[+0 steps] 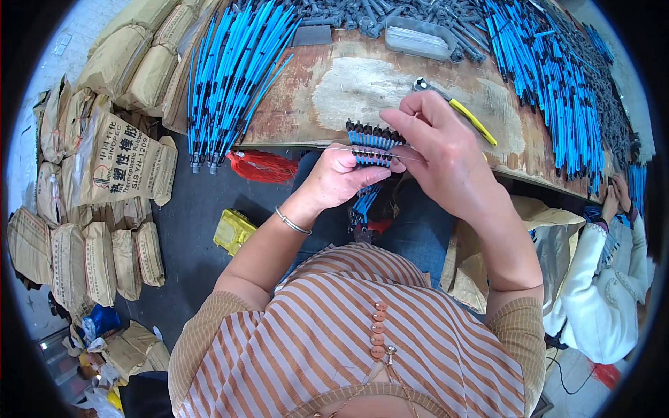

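Above my lap, at the table's front edge, a bundle of thin blue tubes with black fittings point(371, 157) lies in my left hand point(339, 180), whose fingers and thumb are closed round it. The tubes sit side by side in a row, and their lower ends hang below my hand. A fine, pale wire or needle point(337, 148) crosses the bundle. My right hand point(440, 143) is at the bundle's right end, its thumb and bent forefinger closed on the black fittings there; part of this grip is hidden.
Yellow-handled pliers point(472, 120) lie on the wooden table point(352, 90). Behind them stand a clear tray of thin sticks point(418, 43) and many grey plastic parts point(348, 12). Blue tube bundles point(233, 73) overhang the left edge. Stacked paper sacks point(111, 160) stand left; a co-worker's hands point(613, 198) are far right.
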Demonstrator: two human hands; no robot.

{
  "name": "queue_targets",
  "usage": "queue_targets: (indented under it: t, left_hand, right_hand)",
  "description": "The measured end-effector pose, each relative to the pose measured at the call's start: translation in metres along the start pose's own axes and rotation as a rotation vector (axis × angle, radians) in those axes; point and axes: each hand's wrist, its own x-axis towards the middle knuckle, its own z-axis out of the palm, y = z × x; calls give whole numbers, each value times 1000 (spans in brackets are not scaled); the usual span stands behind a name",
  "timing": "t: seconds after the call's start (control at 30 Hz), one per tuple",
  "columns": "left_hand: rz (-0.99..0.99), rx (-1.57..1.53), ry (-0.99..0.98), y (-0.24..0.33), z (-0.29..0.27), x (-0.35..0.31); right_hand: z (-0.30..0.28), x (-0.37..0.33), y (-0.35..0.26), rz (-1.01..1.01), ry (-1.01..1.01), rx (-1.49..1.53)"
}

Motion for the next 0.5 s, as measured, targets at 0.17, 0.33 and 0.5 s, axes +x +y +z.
queue_targets:
  t: [0.17, 0.33, 0.5]
  left_hand:
    - [-37, -54, 7, -4, 4, -2]
    - [-57, -161, 12, -6, 4, -3]
    - [-2, -13, -23, -11, 1, -1]
  right_hand:
    - [8, -6, 2, 54, 6, 36]
    - [4, -2, 2, -5, -1, 9]
    - [4, 2, 0, -147, 94, 74]
